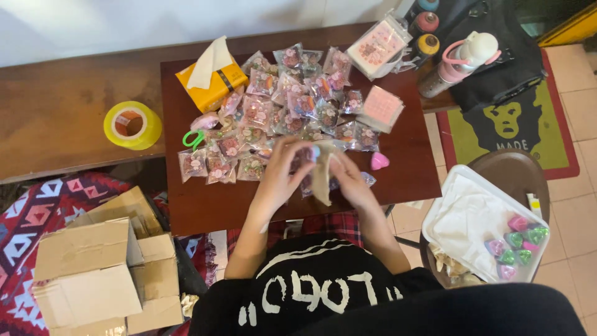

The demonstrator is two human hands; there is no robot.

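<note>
Small clear packet, with a strip of pale backing paper hanging below it, is held over the near middle of the tabletop, between both hands. Left hand: grip closed on the packet's left edge, fingers curled. Right hand: grip closed on the packet and paper from the right; exact finger contact cannot be resolved.

Progress, as judged from the layout: a large spread of filled packets is already laid out across the far half of the tabletop, overlapping, so most of the batch appears done. One pink heart piece lies loose just right of the hands. Several coloured heart pieces are seen in a white tray on the stool to the right, so some items look unpacked.

Also noted: green-handled scissors, yellow tape roll, orange tissue box, stacks of empty bags, open cardboard box on the floor.
</note>
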